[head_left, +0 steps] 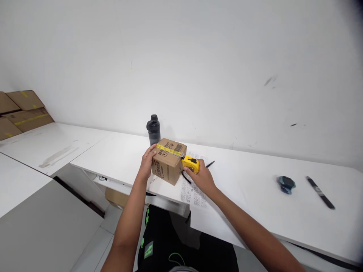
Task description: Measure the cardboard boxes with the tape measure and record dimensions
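Observation:
A small cardboard box [167, 168] with dark print stands on the white table, slightly turned. Across its top runs a yellow strip [170, 150]; whether this is packing tape or the measure's blade, I cannot tell. My left hand [148, 163] grips the box's left side, fingers bent over the upper edge at the strip's left end. In my right hand [200, 174] is a yellow tape measure [191, 164], held against the box's right upper edge. Its black wrist strap [186, 177] hangs down beside the box.
Behind the box stands a dark bottle [154, 130], close to the wall. A printed sheet [195, 194] and a black pen [210, 164] lie by my right hand. Farther right are a crumpled blue-green item [286, 184] and a dark marker-like stick [320, 192]. Cardboard boxes [31, 118] are stacked far left.

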Available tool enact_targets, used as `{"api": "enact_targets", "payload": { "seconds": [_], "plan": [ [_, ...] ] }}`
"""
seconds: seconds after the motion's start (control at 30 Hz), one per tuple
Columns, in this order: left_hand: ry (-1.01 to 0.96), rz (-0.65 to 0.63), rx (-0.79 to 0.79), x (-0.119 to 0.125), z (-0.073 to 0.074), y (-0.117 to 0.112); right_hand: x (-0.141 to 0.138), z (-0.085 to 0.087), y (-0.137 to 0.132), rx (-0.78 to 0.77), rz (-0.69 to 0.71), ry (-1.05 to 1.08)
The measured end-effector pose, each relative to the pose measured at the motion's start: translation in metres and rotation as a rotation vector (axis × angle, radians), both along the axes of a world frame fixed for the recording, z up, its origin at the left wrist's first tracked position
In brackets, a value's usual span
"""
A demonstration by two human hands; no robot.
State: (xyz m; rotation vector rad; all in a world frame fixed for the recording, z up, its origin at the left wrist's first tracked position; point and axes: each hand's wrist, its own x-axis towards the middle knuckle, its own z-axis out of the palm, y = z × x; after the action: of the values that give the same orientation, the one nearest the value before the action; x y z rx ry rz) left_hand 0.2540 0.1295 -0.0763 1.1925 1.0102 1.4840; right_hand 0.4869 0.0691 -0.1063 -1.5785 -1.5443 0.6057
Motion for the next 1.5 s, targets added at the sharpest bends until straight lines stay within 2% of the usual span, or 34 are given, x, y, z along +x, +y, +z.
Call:
{"api": "enact_targets", "payload": {
  "seconds": [0.13, 0.37, 0.53, 0.6, 0.67, 0.73, 0.8, 0.87, 0.93, 1.03, 1.07, 1.13, 1.23, 1.33, 1.43, 1.5],
  "plan": [
    [0.005, 0.001, 0.006, 0.0, -0.001, 0.001, 0.001, 0.0, 0.001, 0.001, -0.017, -0.049],
    [0.007, 0.019, 0.021, 0.0, 0.0, -0.001, 0.005, 0.002, 0.004, -0.091, -0.004, -0.225],
    [0.009, 0.068, -0.015, 0.009, 0.002, 0.0, 0.005, -0.003, 0.0, -0.071, 0.003, -0.219],
    [0.035, 0.125, -0.024, 0.017, 0.003, 0.001, 0.006, -0.004, -0.002, -0.046, 0.007, -0.168],
    [0.115, 0.269, 0.025, 0.027, 0.003, 0.0, 0.008, -0.002, -0.005, -0.015, 0.012, -0.102],
    [0.244, 0.455, 0.16, 0.037, 0.0, -0.008, 0.012, 0.002, -0.009, 0.033, 0.023, -0.034],
    [0.371, 0.523, 0.335, 0.049, -0.005, -0.023, 0.017, 0.007, -0.015, 0.083, 0.036, 0.053],
    [0.446, 0.373, 0.448, 0.063, -0.013, -0.043, 0.022, 0.011, -0.021, 0.107, 0.049, 0.158],
    [0.446, 0.172, 0.474, 0.081, -0.022, -0.062, 0.027, 0.012, -0.025, 0.128, 0.064, 0.252],
    [0.401, -0.159, 0.249, 0.11, -0.03, -0.075, 0.03, 0.004, -0.027, 0.145, 0.088, 0.265],
    [0.385, -0.224, 0.146, 0.119, -0.031, -0.074, 0.031, -0.001, -0.027, 0.143, 0.1, 0.251],
    [0.386, -0.246, 0.018, 0.136, -0.031, -0.064, 0.035, -0.013, -0.026, 0.139, 0.15, 0.235],
    [0.45, -0.239, 0.037, 0.158, -0.031, -0.039, 0.052, -0.026, -0.021, 0.125, 0.22, 0.173],
    [0.472, -0.252, 0.078, 0.179, -0.034, -0.01, 0.081, -0.031, -0.009, 0.072, 0.119, -0.186],
    [0.512, -0.091, 0.137, 0.192, -0.041, 0.015, 0.106, -0.03, 0.015, -0.038, -0.037, -0.582],
    [0.538, 0.012, 0.199, 0.195, -0.048, 0.028, 0.115, -0.03, 0.035, -0.122, -0.053, -0.713]
  ]
}}
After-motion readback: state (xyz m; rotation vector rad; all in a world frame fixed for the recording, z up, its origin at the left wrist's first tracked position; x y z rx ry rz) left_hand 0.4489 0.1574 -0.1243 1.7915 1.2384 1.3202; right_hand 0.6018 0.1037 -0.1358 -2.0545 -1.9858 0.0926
